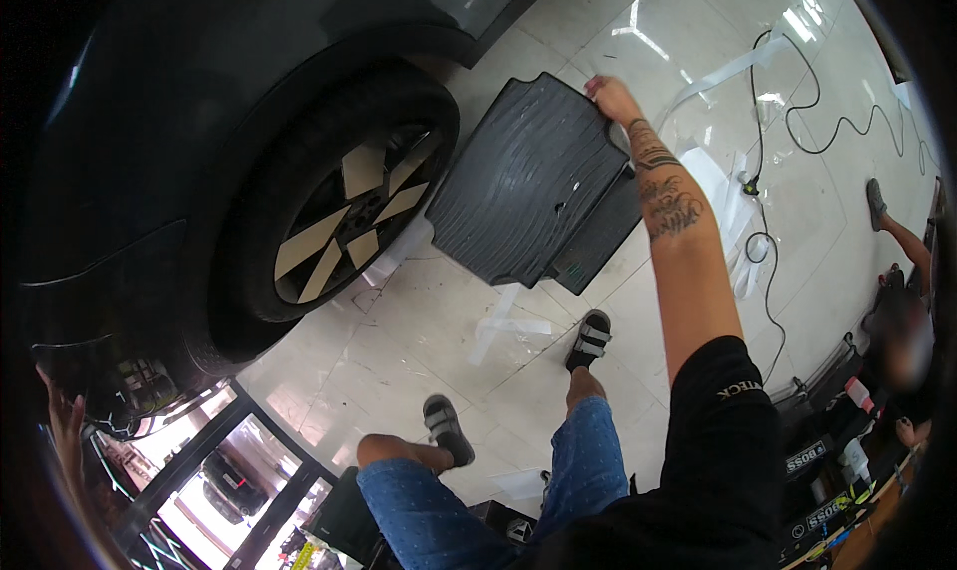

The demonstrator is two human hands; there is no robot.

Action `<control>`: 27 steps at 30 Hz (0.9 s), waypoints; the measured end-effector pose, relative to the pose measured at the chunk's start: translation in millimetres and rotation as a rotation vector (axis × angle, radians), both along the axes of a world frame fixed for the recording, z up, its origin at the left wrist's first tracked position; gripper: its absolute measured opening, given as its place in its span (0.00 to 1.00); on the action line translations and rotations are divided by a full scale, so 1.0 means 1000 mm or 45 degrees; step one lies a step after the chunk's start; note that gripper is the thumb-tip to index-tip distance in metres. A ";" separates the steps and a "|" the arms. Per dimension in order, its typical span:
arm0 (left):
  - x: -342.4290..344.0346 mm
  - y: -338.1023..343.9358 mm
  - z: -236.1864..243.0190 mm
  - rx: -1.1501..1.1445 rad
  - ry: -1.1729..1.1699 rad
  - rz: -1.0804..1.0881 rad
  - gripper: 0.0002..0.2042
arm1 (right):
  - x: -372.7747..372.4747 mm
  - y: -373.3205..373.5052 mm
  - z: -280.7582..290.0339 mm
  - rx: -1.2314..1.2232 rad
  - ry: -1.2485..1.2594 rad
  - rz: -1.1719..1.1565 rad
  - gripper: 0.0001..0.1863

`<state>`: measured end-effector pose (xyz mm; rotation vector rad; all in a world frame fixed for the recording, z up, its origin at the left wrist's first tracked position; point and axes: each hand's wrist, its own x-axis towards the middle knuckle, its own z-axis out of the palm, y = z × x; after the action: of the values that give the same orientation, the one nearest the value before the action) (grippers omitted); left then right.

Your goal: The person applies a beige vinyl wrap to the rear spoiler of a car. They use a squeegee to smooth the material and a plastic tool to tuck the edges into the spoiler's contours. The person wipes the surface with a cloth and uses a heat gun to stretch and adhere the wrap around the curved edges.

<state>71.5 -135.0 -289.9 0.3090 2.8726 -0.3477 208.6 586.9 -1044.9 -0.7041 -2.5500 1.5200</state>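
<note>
My right arm reaches forward, and my right hand (613, 100) is closed on the far edge of a black rubber car floor mat (528, 176). Wavy ridges cover the mat, which hangs tilted beside the front of a dark car. Another dark, flatter piece (601, 239) shows along its lower right side; whether it is a second mat I cannot tell. At the far left rim, my left hand (62, 411) is beside the car's dark bodywork (120, 301), its fingers stretched and apart with nothing in them. Whether it touches the car is unclear.
Left of the mat stands the car's wheel (359, 211). Black cable (763, 201) and white strips (733, 72) lie on the shiny tiled floor (419, 321). Another person (902, 341) sits at the right, near several dark boxes (812, 460). Glass doors (224, 470) are at lower left.
</note>
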 end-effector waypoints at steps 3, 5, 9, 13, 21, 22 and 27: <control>-0.003 -0.022 0.008 0.121 0.031 -0.065 0.44 | -0.004 0.011 0.079 -0.096 0.194 -0.346 0.18; -0.010 -0.040 0.005 0.234 0.084 -0.175 0.45 | 0.019 0.003 0.130 -0.079 0.369 -0.413 0.21; 0.003 -0.036 -0.006 -0.072 0.259 -0.250 0.49 | 0.094 -0.055 0.203 -0.701 0.288 -0.725 0.15; -0.010 0.020 0.004 0.064 0.147 -0.240 0.50 | 0.144 -0.059 0.233 -0.562 0.228 -0.819 0.06; 0.000 0.084 0.105 -0.059 -0.326 0.213 0.58 | 0.063 0.032 0.660 -0.511 0.187 -0.058 0.09; 0.010 0.078 0.110 0.025 -0.418 0.250 0.55 | 0.049 0.030 0.718 -0.551 0.161 -0.023 0.10; -0.068 0.082 0.281 1.118 0.086 0.281 0.13 | -0.060 -0.015 0.928 -0.730 0.289 0.130 0.18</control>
<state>3.2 -52.5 -8.4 0.1087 2.9006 0.9742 148.6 572.0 -116.8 -0.4102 -2.0167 2.2496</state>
